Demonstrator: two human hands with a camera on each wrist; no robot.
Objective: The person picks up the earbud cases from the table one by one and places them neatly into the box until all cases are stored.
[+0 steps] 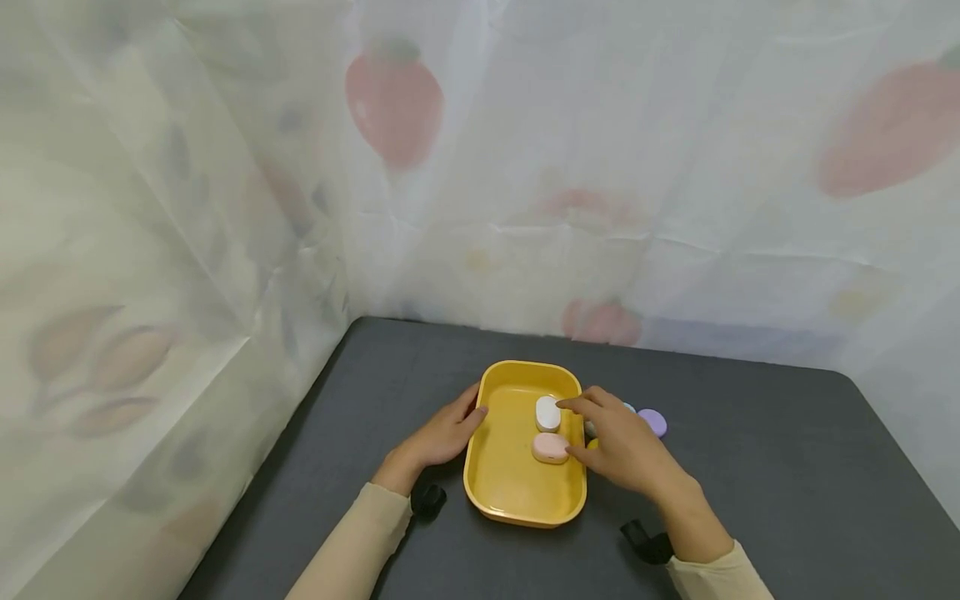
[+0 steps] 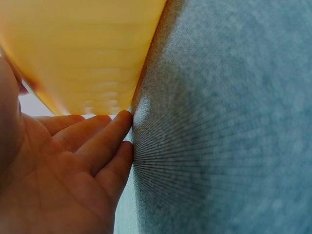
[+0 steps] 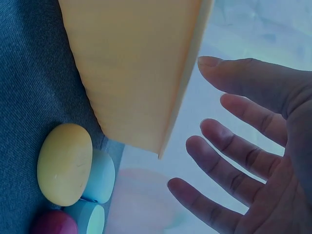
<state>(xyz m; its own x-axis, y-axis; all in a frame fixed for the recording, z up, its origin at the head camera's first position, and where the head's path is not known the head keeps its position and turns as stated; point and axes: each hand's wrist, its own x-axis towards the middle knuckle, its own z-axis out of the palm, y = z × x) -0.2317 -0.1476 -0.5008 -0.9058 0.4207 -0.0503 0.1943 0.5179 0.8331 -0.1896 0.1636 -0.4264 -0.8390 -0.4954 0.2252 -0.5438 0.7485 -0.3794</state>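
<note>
Left hand [image 1: 441, 432] grasping yellow tray [image 1: 504, 483] at 9 o'clock | right hand [image 1: 626, 446] released, fingers [image 3: 234, 146] spread, tray's 3 o'clock | white oval [image 1: 548, 412] at pink oval's [image 1: 549, 448] 12 o'clock

Yellow tray [image 1: 504, 487]: rectangular, rounded corners, raised walls, glossy interior; open side up, lower centre of the head frame, long sides running roughly top to bottom. White case [image 1: 547, 413]: small, smooth, rounded oblong; inside the tray, right of its middle, long axis near vertical in the frame. Pink case [image 1: 551, 448]: pale, similar rounded form, small mark on its near side; directly below the white case in the frame, long axis crosswise. Contact between the two cases cannot be confirmed.
</note>
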